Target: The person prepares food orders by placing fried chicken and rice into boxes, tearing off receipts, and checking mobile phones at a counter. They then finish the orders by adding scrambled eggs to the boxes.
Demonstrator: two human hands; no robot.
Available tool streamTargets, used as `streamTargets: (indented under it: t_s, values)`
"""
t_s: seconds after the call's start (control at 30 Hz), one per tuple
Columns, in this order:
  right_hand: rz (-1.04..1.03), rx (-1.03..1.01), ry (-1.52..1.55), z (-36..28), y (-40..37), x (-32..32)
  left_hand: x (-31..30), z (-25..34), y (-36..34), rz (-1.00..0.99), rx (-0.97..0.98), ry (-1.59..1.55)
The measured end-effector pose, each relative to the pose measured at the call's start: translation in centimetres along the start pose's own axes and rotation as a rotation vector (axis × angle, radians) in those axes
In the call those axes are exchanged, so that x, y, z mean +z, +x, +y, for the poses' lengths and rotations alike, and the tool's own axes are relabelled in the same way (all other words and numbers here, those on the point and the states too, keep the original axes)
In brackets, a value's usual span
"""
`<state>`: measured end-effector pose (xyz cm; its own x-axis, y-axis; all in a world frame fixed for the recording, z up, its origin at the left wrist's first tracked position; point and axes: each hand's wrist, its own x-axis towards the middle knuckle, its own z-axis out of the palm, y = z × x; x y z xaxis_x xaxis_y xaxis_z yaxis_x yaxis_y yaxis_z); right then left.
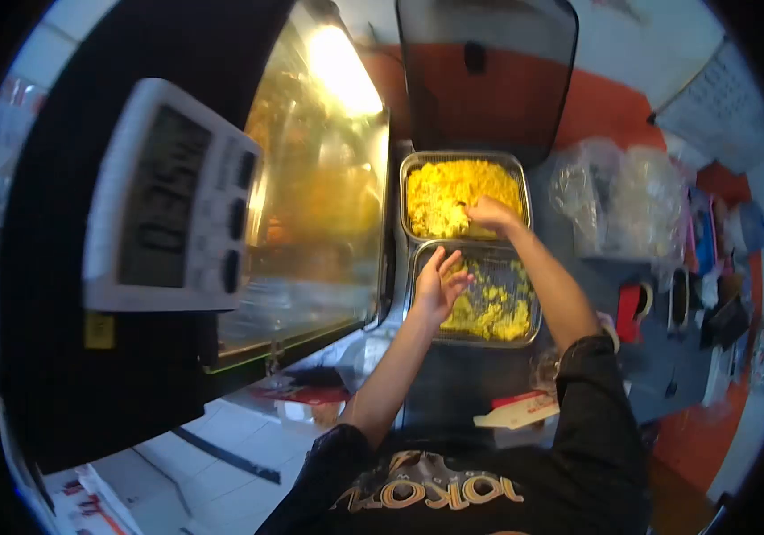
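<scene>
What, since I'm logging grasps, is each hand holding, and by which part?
The left hand, spread open over the near tray, holds nothing. The right hand's fingertips are in the far tray's yellow food; a grip cannot be told.

left hand (440,285) — over near tray (539,308) | right hand (490,213) — in far tray (462,155)

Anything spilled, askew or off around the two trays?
Nothing stands out. The far tray and near tray sit square, end to end. Yellow food stays inside them; none shows on the counter. The left hand is over the near tray, the right hand in the far one.
</scene>
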<state>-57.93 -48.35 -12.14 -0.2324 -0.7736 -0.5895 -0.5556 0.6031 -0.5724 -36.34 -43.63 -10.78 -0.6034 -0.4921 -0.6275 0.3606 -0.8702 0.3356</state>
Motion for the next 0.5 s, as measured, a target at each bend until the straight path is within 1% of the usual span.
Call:
streamTargets:
  t_s: [0.03,0.07,0.1,0.13,0.17,0.2,0.27,0.3,0.33,0.37,0.4,0.43,0.5]
  values:
    - [0.325,-0.285,-0.295,4.0,4.8,3.1,0.6,0.2,0.1,-0.002,-0.039,0.02]
    - [0.302,-0.144,-0.38,-1.2,-1.3,1.2,0.5,-0.1,0.7,0.011,0.006,0.046]
    - [0.375,-0.26,-0.608,-1.8,-2.0,1.7,0.1,-0.4,1.4,0.003,0.012,0.032]
    - [0.537,-0.327,-0.778,-1.8,-1.8,3.2,0.2,-0.3,2.1,-0.001,0.015,0.014]
    - [0.563,-0.428,-0.848,-1.4,-1.5,4.1,0.5,-0.2,2.2,-0.003,0.032,-0.005]
    - [0.553,-0.444,-0.863,-1.3,-2.2,4.7,0.8,-0.3,2.0,0.023,0.021,-0.03]
    - [0.514,-0.539,-1.027,-1.2,-2.9,5.6,1.4,-0.3,1.9,0.051,0.014,-0.073]
    - [0.45,-0.512,-1.032,-1.1,-3.1,5.7,1.5,-0.3,1.6,0.02,0.016,-0.066]
    - [0.439,-0.519,-1.041,-1.5,-3.8,5.1,1.6,-0.3,1.3,-0.013,0.016,-0.056]
    - [0.394,-0.575,-0.962,-1.8,-4.5,4.0,1.7,-0.2,1.0,0.0,0.013,-0.055]
    - [0.353,-0.623,-0.879,-1.9,-5.0,3.1,1.6,-0.1,0.9,-0.033,0.013,-0.049]
    - [0.351,-0.64,-0.798,-0.9,-4.3,2.9,1.6,-0.2,1.0,-0.035,0.011,-0.052]
    - [0.335,-0.657,-0.8,-0.6,-4.5,2.3,1.8,0.0,0.7,-0.053,0.025,-0.053]
